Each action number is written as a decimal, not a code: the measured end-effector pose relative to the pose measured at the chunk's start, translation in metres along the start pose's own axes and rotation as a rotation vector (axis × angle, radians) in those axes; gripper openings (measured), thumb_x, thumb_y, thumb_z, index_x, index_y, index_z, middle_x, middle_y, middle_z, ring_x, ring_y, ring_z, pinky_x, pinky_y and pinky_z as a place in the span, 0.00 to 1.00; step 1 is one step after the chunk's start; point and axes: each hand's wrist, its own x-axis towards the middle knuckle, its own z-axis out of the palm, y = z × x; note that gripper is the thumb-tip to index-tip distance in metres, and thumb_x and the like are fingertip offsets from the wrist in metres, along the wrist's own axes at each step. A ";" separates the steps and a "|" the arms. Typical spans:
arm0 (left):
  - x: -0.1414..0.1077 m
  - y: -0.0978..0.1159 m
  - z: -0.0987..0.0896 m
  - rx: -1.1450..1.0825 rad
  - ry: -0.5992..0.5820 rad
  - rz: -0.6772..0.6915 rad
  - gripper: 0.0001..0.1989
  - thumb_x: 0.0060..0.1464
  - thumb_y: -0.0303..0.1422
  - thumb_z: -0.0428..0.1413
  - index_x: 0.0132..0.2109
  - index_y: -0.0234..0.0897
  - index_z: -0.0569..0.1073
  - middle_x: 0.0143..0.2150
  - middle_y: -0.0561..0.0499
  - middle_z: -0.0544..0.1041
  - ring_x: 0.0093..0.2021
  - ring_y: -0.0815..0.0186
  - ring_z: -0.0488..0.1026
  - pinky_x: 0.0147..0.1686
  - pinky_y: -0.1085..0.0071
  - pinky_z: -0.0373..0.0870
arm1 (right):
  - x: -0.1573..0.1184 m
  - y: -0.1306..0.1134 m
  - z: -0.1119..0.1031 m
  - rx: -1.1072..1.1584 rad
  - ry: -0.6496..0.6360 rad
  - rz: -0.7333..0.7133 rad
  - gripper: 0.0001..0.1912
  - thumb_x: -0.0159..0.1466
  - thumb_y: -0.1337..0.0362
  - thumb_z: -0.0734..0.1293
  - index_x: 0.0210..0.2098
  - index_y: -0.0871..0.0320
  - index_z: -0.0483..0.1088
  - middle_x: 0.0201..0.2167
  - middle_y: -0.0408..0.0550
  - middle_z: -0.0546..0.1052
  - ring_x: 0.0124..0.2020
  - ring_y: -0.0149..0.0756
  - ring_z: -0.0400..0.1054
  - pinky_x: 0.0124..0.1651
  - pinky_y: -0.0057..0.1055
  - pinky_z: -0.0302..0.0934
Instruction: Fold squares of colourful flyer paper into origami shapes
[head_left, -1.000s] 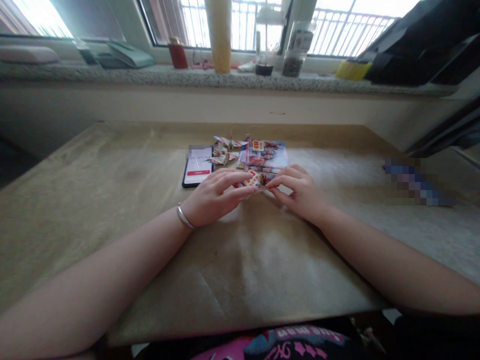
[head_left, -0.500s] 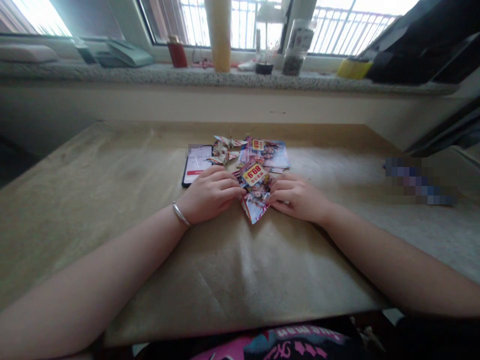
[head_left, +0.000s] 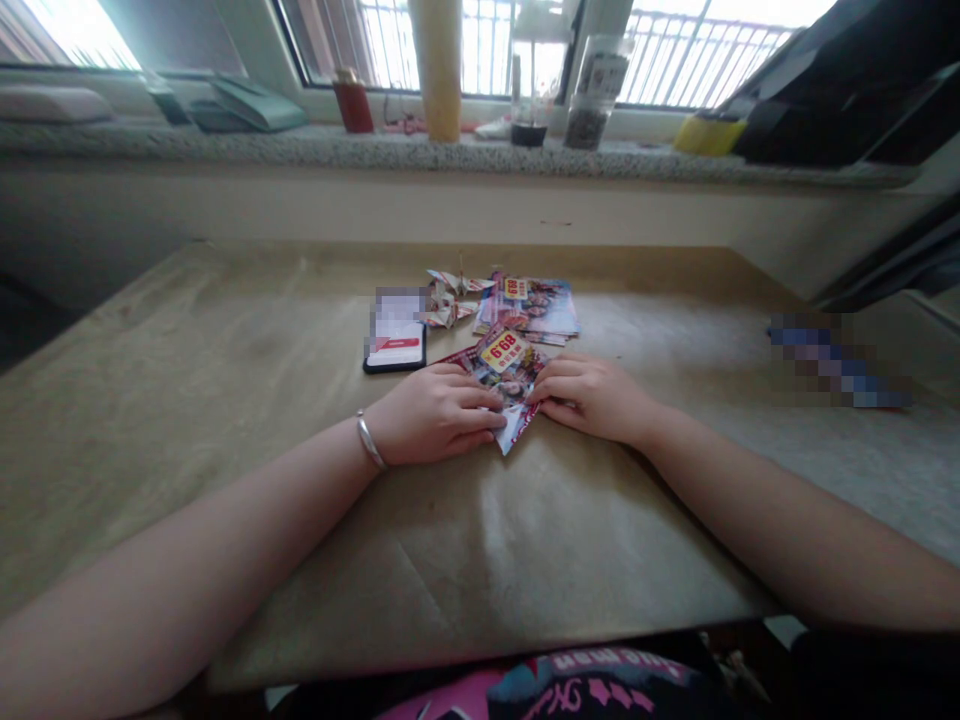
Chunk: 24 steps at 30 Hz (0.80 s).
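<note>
On table (head_left: 360, 560), before paper stack (head_left: 551, 308): folded paper (head_left: 504, 365) between your hands. Your left hand (head_left: 448, 412) presses its left side, fingers together; your right hand (head_left: 581, 395) pinches right edge.

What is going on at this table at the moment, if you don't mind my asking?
A person's left hand and right hand are both on a partly folded printed sheet. Just beyond it lie folded paper figures and a stack of printed sheets, with a phone to the left.
</note>
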 end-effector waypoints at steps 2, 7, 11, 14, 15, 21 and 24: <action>0.000 0.000 -0.001 -0.028 -0.025 0.011 0.11 0.61 0.37 0.51 0.46 0.44 0.76 0.49 0.51 0.78 0.47 0.62 0.76 0.49 0.64 0.70 | 0.001 -0.001 0.001 -0.002 0.010 0.035 0.07 0.62 0.66 0.65 0.37 0.55 0.75 0.35 0.48 0.77 0.38 0.37 0.70 0.41 0.33 0.64; 0.000 -0.001 -0.001 -0.063 -0.071 0.026 0.12 0.61 0.36 0.50 0.48 0.44 0.76 0.50 0.51 0.78 0.48 0.61 0.75 0.52 0.62 0.69 | 0.003 -0.002 0.004 0.044 0.052 0.108 0.06 0.62 0.65 0.65 0.36 0.56 0.74 0.34 0.47 0.78 0.37 0.37 0.70 0.41 0.34 0.64; 0.000 -0.001 0.001 -0.079 -0.076 0.030 0.13 0.61 0.36 0.50 0.49 0.43 0.75 0.50 0.50 0.77 0.49 0.60 0.74 0.51 0.61 0.69 | 0.004 -0.002 0.006 0.128 0.056 0.114 0.06 0.63 0.66 0.64 0.35 0.57 0.74 0.34 0.48 0.77 0.38 0.36 0.70 0.43 0.34 0.63; 0.000 -0.001 0.001 -0.094 -0.074 0.029 0.13 0.61 0.36 0.50 0.49 0.43 0.75 0.50 0.50 0.77 0.49 0.60 0.74 0.52 0.62 0.68 | 0.004 0.000 0.006 0.166 0.048 0.096 0.06 0.63 0.66 0.64 0.35 0.56 0.74 0.35 0.49 0.77 0.38 0.37 0.70 0.43 0.34 0.63; 0.000 -0.001 0.001 -0.099 -0.075 0.027 0.13 0.61 0.35 0.50 0.49 0.43 0.75 0.49 0.49 0.77 0.48 0.60 0.74 0.52 0.62 0.68 | 0.004 0.000 0.005 0.179 0.040 0.086 0.06 0.63 0.66 0.64 0.35 0.56 0.74 0.35 0.49 0.77 0.39 0.37 0.70 0.43 0.34 0.63; 0.001 0.000 -0.001 -0.125 -0.112 0.023 0.14 0.60 0.34 0.50 0.51 0.45 0.74 0.50 0.49 0.76 0.48 0.59 0.72 0.51 0.60 0.68 | 0.002 0.004 0.000 0.279 -0.024 0.014 0.06 0.60 0.67 0.66 0.37 0.55 0.74 0.38 0.48 0.77 0.43 0.37 0.69 0.48 0.36 0.63; 0.002 0.001 -0.002 -0.139 -0.113 0.023 0.14 0.59 0.32 0.50 0.50 0.44 0.74 0.50 0.49 0.76 0.48 0.60 0.71 0.52 0.60 0.67 | 0.003 0.004 0.000 0.326 -0.038 -0.007 0.05 0.60 0.67 0.66 0.36 0.55 0.74 0.39 0.48 0.77 0.43 0.37 0.70 0.49 0.36 0.62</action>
